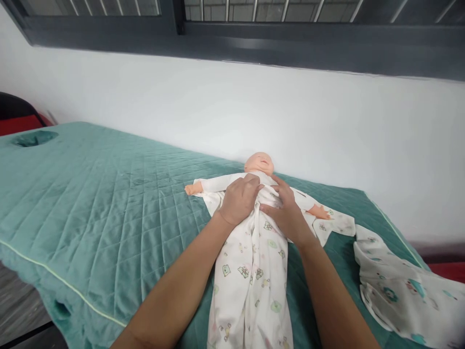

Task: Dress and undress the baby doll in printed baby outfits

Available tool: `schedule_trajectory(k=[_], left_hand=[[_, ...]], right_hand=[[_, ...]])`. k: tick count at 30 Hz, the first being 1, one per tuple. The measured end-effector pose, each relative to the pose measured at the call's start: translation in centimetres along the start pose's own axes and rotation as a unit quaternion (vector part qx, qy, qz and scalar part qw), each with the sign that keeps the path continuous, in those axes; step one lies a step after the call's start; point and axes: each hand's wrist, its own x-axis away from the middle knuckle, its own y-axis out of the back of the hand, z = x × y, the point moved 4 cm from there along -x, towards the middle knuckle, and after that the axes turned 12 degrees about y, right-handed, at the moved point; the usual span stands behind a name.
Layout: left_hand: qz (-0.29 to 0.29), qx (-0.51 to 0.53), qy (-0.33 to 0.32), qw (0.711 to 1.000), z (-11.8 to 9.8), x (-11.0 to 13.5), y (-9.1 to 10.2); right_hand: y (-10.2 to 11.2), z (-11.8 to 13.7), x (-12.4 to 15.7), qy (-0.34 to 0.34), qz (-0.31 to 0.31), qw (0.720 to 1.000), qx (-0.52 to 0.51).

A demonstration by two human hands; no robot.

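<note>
A baby doll [259, 164] lies on its back on a teal quilted bed [90, 203], head toward the wall, arms spread. It wears a white printed sleepsuit [250, 276]. My left hand [240, 198] rests on the doll's chest, fingers curled and pinching the fabric of the sleepsuit. My right hand [285, 209] lies beside it on the chest, fingers pressed onto the same fabric near the front closure. Both forearms reach in from the bottom of the view.
A second white printed cloth [403, 286] lies crumpled on the bed's right end. The white wall [327, 121] runs right behind the doll, under a dark window frame. The bed's near edge drops off at lower left; a face hole [34, 138] is at far left.
</note>
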Motion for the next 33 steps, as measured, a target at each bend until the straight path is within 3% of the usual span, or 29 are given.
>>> schedule_trajectory(k=[6,10,13,20,26,33], left_hand=[[0.071,-0.037,0.065,0.995,0.3,-0.1,-0.2],[0.066,-0.049,0.064,0.995,0.5,0.3,-0.1],[0.042,-0.045,0.042,0.997,0.7,0.6,0.1],[0.05,-0.022,0.024,0.998,0.9,0.7,0.3],[0.105,-0.013,0.092,0.99,1.2,0.7,0.4],[0.148,-0.022,0.174,0.973,2.2,2.3,1.5]], right_hand=[[-0.2,1.2,0.7,0.048,-0.059,0.996,0.049],[-0.2,2.4,1.7,0.104,-0.097,0.988,0.067],[-0.2,2.8,2.3,0.109,-0.1,0.987,0.06],[0.0,2.7,2.7,0.024,-0.024,0.997,0.065],[0.6,1.8,2.5,-0.054,0.055,0.989,0.125],[0.8,1.5,2.3,-0.086,0.085,0.978,0.17]])
